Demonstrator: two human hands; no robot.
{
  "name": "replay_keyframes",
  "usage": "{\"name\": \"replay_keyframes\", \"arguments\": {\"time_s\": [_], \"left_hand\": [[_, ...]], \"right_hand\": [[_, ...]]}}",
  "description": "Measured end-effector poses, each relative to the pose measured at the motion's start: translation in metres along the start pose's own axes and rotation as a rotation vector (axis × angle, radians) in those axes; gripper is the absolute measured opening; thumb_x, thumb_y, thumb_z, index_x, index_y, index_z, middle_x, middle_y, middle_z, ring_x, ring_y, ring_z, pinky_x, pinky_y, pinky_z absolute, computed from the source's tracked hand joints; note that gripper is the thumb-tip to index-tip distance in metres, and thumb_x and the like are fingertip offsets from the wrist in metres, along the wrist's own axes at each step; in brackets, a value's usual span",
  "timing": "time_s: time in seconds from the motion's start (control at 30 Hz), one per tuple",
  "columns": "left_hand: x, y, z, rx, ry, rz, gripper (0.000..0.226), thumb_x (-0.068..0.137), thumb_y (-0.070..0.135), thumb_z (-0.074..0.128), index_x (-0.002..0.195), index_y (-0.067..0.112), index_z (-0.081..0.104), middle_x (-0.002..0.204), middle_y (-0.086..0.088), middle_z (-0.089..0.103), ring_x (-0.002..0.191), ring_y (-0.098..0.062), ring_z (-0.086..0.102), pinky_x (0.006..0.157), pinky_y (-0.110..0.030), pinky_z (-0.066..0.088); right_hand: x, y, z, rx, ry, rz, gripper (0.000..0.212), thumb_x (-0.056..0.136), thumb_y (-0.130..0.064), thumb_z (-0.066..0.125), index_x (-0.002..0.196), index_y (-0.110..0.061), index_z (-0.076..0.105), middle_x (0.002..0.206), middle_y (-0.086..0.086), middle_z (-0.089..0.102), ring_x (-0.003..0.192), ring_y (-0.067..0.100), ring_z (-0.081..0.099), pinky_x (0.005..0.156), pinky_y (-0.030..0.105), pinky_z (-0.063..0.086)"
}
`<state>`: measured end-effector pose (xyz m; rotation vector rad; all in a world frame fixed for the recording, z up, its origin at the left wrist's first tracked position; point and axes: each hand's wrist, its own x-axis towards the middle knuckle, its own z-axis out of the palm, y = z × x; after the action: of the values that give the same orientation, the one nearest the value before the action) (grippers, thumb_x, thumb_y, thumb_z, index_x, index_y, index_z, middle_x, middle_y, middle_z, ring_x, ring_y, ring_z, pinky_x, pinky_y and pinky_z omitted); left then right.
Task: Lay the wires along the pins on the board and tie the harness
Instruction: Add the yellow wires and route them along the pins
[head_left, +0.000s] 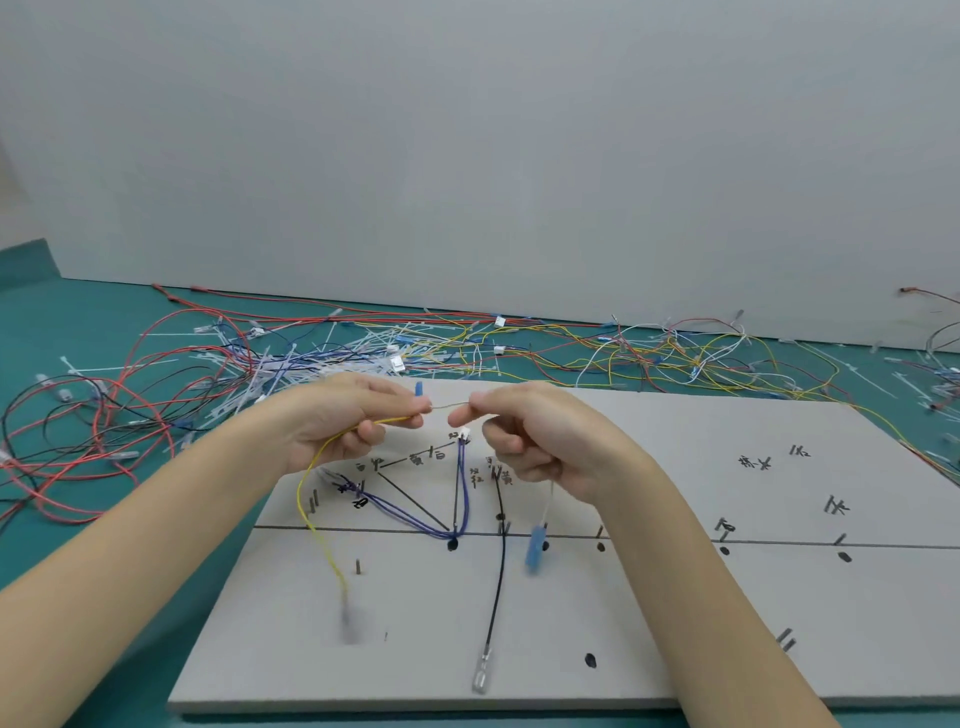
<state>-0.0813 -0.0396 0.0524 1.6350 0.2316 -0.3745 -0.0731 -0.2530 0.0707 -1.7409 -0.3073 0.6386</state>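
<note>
A grey harness board (675, 597) with metal pins and black drawn lines lies in front of me. Above it my left hand (348, 415) pinches a yellow wire (311, 519), whose blurred end hangs near the board's front left; a blue tip (418, 388) sticks up from its fingers. My right hand (524, 431) pinches the same stretch of wire, and a white wire with a blue terminal (535, 548) dangles below it. Purple wires (415, 514) and a black wire (500, 571) with a clear terminal lie along the pins.
On the teal table (78, 519) behind and left of the board lies a tangle of loose red, black, yellow and white wires (130, 410) mixed with white cable ties (291, 374). A grey wall stands behind. More wires lie at the far right.
</note>
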Motion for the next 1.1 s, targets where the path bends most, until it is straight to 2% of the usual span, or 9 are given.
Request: {"name": "replay_keyframes", "arguments": {"time_s": [0.07,0.2,0.33,0.4,0.47,0.53,0.67,0.9,1.1], "left_hand": [[0.001,-0.005,0.001,0.014,0.014,0.003,0.04,0.059,0.024,0.082,0.095,0.009,0.074,0.08,0.001,0.073,0.038,-0.001,0.038,0.032,-0.011,0.03],[0.004,-0.009,0.001,0.031,0.035,0.071,0.024,0.075,0.01,0.078,0.099,0.012,0.073,0.09,-0.008,0.075,0.041,-0.003,0.042,0.037,-0.011,0.035],[0.002,-0.009,-0.004,0.048,0.022,0.095,0.04,0.07,0.011,0.082,0.108,0.017,0.069,0.099,-0.013,0.075,0.047,-0.006,0.044,0.04,-0.013,0.037],[0.0,-0.011,-0.004,0.107,0.054,0.123,0.036,0.07,0.009,0.082,0.104,0.017,0.072,0.097,-0.013,0.075,0.053,-0.008,0.047,0.043,-0.014,0.039],[-0.002,-0.014,0.0,0.216,0.128,0.199,0.019,0.075,0.007,0.079,0.092,0.015,0.076,0.087,-0.009,0.076,0.058,-0.006,0.053,0.046,-0.011,0.041],[-0.003,-0.016,0.002,0.39,0.253,0.301,0.01,0.078,0.007,0.078,0.083,0.016,0.078,0.077,-0.002,0.076,0.057,-0.001,0.06,0.048,-0.007,0.041],[-0.006,-0.015,0.006,0.706,0.384,0.407,0.015,0.078,0.012,0.078,0.075,0.027,0.077,0.077,0.008,0.074,0.068,-0.002,0.064,0.059,-0.011,0.043],[-0.014,-0.018,0.018,0.877,0.28,0.333,0.022,0.078,0.013,0.075,0.065,0.029,0.074,0.056,0.018,0.063,0.051,0.013,0.053,0.045,-0.005,0.035],[-0.018,-0.015,0.019,0.924,0.193,0.279,0.012,0.079,0.017,0.076,0.072,0.027,0.076,0.078,0.011,0.074,0.05,0.008,0.054,0.048,-0.008,0.037]], "right_hand": [[0.001,0.0,0.0,-0.119,0.1,0.034,0.029,0.098,-0.021,0.043,0.093,-0.009,0.069,0.044,-0.005,0.035,0.035,0.009,0.019,0.035,0.016,0.015],[0.004,0.006,0.005,-0.333,0.282,0.014,0.028,0.092,-0.016,0.049,0.075,-0.015,0.07,0.046,-0.002,0.043,0.034,0.009,0.031,0.038,0.017,0.023],[0.008,0.019,0.009,-0.436,0.455,-0.077,0.023,0.088,-0.019,0.056,0.074,-0.013,0.074,0.048,-0.009,0.053,0.048,0.011,0.046,0.053,0.024,0.036],[0.012,0.024,0.012,-0.479,0.529,-0.102,0.021,0.083,-0.015,0.054,0.078,-0.001,0.07,0.056,0.005,0.053,0.054,0.019,0.04,0.056,0.027,0.035],[0.014,0.028,0.015,-0.513,0.568,-0.111,0.021,0.078,-0.014,0.053,0.063,0.001,0.056,0.068,0.021,0.053,0.059,0.02,0.032,0.057,0.029,0.031],[0.014,0.03,0.018,-0.542,0.575,-0.112,0.024,0.075,-0.014,0.052,0.054,-0.009,0.042,0.065,0.02,0.046,0.06,0.022,0.031,0.056,0.029,0.031],[0.014,0.03,0.019,-0.554,0.589,-0.116,0.019,0.077,-0.013,0.054,0.071,-0.013,0.071,0.068,0.001,0.067,0.067,0.025,0.058,0.064,0.03,0.051],[0.01,0.031,0.02,-0.729,0.469,-0.111,0.019,0.075,-0.012,0.057,0.076,-0.016,0.076,0.078,0.004,0.071,0.08,0.027,0.065,0.071,0.035,0.057],[0.003,0.024,0.012,-0.838,0.287,-0.106,0.013,0.077,-0.022,0.065,0.081,-0.025,0.078,0.073,-0.004,0.071,0.077,0.02,0.064,0.065,0.028,0.051]]}}
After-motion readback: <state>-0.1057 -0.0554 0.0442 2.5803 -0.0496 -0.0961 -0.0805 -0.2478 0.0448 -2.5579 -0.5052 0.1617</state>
